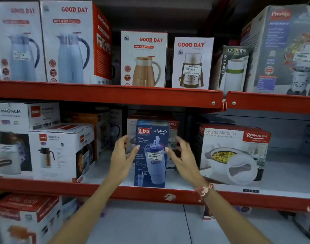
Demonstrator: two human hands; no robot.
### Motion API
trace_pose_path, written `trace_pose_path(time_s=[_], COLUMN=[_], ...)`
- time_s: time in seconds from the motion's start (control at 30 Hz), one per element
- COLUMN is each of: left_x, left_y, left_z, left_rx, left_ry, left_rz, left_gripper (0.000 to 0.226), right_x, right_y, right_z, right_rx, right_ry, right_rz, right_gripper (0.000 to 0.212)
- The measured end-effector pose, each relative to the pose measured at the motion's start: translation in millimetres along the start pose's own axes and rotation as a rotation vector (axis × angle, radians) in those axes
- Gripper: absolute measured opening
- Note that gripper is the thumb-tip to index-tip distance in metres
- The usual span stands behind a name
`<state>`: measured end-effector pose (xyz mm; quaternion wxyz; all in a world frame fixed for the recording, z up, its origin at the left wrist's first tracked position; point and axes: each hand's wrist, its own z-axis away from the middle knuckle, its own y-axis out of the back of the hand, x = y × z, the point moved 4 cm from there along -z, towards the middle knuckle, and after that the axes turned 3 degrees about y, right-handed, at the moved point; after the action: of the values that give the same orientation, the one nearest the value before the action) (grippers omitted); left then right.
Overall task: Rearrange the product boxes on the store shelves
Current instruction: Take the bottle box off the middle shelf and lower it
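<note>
Two hands: left hand [121, 155] and right hand [183, 155] are flanking the blue Liza box [151, 154], fingers spread, fingertips touching its side edges, not clamping.
Location: box is standing at the front of the middle shelf [104, 190].
Surroundings: Magnum box [60, 152] is sitting to the left, Rishabh casserole box [233, 154] to the right, both apart; another casserole box [171, 125] is standing behind.
Orientation: long axis upright, printed face pointing outward.

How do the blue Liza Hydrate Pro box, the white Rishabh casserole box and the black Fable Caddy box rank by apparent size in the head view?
1. White Rishabh casserole box
2. Blue Liza Hydrate Pro box, though it stands nearer the camera
3. Black Fable Caddy box, partly hidden
</note>
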<state>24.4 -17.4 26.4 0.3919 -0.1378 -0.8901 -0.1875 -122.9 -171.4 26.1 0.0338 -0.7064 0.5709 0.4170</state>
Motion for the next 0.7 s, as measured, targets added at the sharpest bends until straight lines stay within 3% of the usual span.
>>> trace_pose_path(time_s=[0.07,0.17,0.37,0.7], left_x=[-6,-13,-14,32], left_y=[-9,-21,-15,0], left_z=[-1,3,5,46], left_rx=[-0.177,-0.381,-0.329,-0.301], left_ry=[0.152,0.246,0.235,0.134], left_rz=[0.006,-0.034,0.047,0.279], left_gripper=[0.052,0.055,0.052,0.054], right_x=[6,13,4,-13], right_y=[-15,-33,-30,19], right_z=[3,8,15,48], right_rx=[-0.157,-0.283,-0.212,-0.151], right_ry=[-0.195,-0.300,-0.258,-0.099], right_rz=[-0.078,-0.157,-0.199,-0.307], right_gripper=[0.066,0.061,0.052,0.057])
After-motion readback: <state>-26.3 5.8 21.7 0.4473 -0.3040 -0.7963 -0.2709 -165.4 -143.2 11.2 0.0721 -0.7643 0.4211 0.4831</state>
